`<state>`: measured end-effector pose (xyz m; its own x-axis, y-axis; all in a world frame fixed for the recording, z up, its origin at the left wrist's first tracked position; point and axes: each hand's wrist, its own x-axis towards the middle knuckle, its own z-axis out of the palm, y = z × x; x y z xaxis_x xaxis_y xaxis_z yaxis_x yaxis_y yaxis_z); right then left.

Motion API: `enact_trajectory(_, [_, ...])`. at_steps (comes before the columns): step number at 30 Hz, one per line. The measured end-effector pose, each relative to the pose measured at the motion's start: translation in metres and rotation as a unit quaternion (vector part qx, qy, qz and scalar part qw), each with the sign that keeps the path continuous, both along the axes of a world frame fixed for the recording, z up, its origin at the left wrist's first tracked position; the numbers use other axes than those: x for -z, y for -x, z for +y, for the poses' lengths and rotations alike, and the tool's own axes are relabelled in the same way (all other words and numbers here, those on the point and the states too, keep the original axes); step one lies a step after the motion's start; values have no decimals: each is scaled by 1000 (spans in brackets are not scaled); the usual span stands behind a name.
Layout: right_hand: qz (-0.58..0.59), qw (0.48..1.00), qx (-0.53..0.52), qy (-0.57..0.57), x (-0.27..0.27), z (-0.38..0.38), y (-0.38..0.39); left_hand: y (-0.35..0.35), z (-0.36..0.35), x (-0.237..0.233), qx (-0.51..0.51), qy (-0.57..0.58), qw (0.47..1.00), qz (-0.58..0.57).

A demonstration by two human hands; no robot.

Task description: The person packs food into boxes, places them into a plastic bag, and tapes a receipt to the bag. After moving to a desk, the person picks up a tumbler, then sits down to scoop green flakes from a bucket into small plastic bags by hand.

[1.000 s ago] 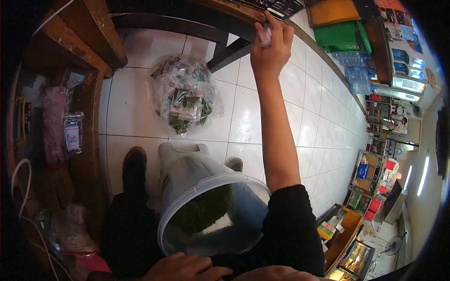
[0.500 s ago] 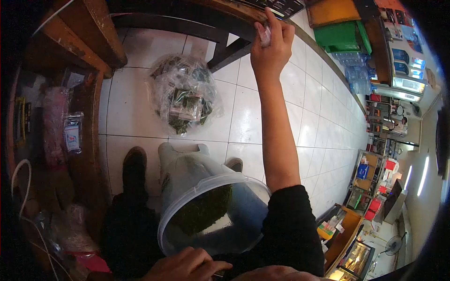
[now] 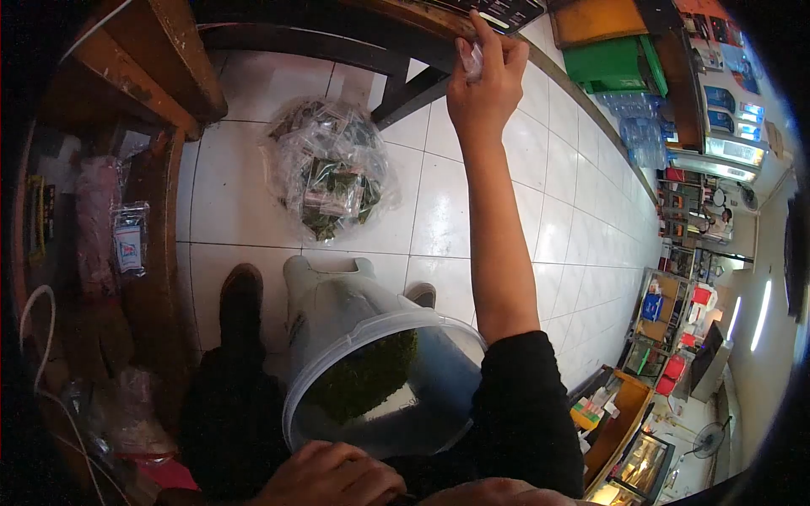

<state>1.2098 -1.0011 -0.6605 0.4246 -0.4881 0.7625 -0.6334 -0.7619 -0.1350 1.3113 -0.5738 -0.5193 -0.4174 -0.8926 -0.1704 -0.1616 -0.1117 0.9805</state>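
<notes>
My right hand reaches forward over the floor to a dark table edge. A crumpled piece of clear plastic is held between its thumb and fingers. Its index finger stretches up to a dark screen with lit markings on the table. Low in view, my left hand is curled in at the near rim of the bucket; anything inside its fingers is hidden. The whitish plastic bucket stands tilted between my feet, with a dark green leafy or crumbly mass inside.
A clear bag of small green-filled packets lies on the tiled floor. At left is a wooden shelf holding plastic packs. A green bin and water bottles stand to the right.
My left hand has shifted slightly left and its outstretched finger has curled in. My right hand stays almost in place at the screen, still with the plastic.
</notes>
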Motion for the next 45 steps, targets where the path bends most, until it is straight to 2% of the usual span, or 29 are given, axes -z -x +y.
enact_trajectory(2, [-23, 999, -7, 38, 6, -4, -1, -14, -11, -12, 113, -86, 990, -2])
enact_trajectory(5, [-36, 998, -17, 43, 8, -6, -1, -9, -14, -14, -58, -45, 997, 11])
enact_trajectory(11, [-42, 998, -18, 33, 7, -4, -2, -10, -9, -8, -5, -14, 1000, -5])
enact_trajectory(14, [-47, 997, -33, 43, 8, -6, -1, -7, -8, -9, -24, 9, 1000, -13])
enact_trajectory(17, [-46, 997, -41, 52, 9, -8, -1, -7, -7, -7, 0, -8, 1000, -22])
enact_trajectory(20, [-43, 997, -36, 49, 7, -7, -2, 7, 6, 7, -79, 75, 994, -16])
enact_trajectory(26, [-31, 998, -31, 54, 6, -6, -1, 6, 7, 7, -61, 59, 996, -14])
enact_trajectory(28, [-41, 994, -50, 84, 6, -10, -1, -1, 3, 2, -10, 23, 1000, -10])
enact_trajectory(32, [-151, 985, -60, -51, -3, -6, -3, -1, 3, 2, 22, 3, 1000, -17])
enact_trajectory(35, [-168, 980, -42, -93, -11, -10, -1, 10, 19, 20, -21, 88, 995, -28])
enact_trajectory(37, [-159, 979, -26, -122, -15, -5, -1, 1, 6, 7, 14, 15, 1000, -6])
enact_trajectory(38, [-158, 981, -28, -113, -15, -6, -2, -2, 2, 2, 30, -21, 999, 5])
enact_trajectory(43, [-165, 983, -68, -30, -21, -12, -11, 2, 7, 7, 27, 29, 999, -19])
enact_trajectory(45, [-161, 981, -69, -83, -29, -5, -10, 1, 6, 6, 28, 31, 999, -21])
